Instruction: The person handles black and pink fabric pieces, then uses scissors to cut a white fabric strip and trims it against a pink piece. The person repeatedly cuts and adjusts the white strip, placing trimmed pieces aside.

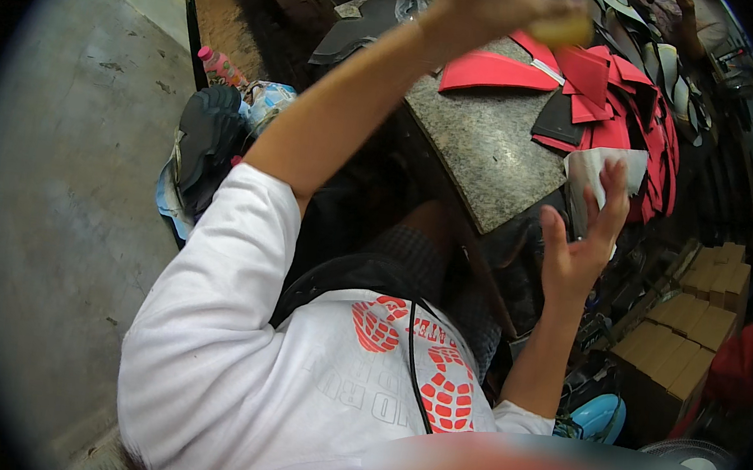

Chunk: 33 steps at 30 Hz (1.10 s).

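Observation:
My left hand (493, 11) reaches across to the top edge of the view. Its fingers close round a blurred blue and yellow thing (563, 25), whose kind I cannot make out. Below it on the speckled stone tabletop (494, 147) lie red flat cut pieces (501, 73). Many more red and black pieces (634, 106) are heaped at the right. My right hand (586, 242) is raised at the table's right corner, thumb and fingers apart. Just behind its fingers is a white sheet-like piece (605, 171); whether they touch is unclear.
Dark sole-shaped pieces (360, 34) lie at the table's far left. Stacked dark soles (210, 128) and a pink bottle (219, 64) stand left of my arm. Brown cardboard boxes (674, 341) and a light blue object (599, 418) are at the right. Another person's hand (685, 15) shows at top right.

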{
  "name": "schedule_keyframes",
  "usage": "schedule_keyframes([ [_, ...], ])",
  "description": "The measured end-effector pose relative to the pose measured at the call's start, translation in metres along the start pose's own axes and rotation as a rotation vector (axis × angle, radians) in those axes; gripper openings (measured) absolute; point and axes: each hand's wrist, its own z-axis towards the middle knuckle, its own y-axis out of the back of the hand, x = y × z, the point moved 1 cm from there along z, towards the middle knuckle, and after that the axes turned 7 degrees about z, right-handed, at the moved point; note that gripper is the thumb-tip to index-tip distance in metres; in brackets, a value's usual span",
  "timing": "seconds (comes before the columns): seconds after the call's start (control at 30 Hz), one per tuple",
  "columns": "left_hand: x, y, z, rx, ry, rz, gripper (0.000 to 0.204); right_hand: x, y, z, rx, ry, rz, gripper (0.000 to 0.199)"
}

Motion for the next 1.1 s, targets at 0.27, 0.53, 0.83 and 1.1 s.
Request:
schedule_keyframes([
  [0.27,-0.064,-0.009,-0.080,0.204,0.652,-0.881,0.049,-0.014,-0.042,0.020,-0.227,-0.031,0.174,0.088],
  [0.53,-0.060,-0.012,-0.097,0.096,0.226,-0.700,0.035,-0.026,-0.048,0.011,-0.223,-0.677,1.080,0.061],
  [0.83,-0.055,-0.010,-0.090,0.204,0.321,-0.879,0.059,-0.026,-0.049,0.021,-0.239,-0.513,1.075,0.065],
  [1.1,-0.066,-0.022,-0.108,0.016,0.623,-0.885,0.053,-0.028,-0.064,0.020,-0.375,-0.393,0.880,0.068],
])
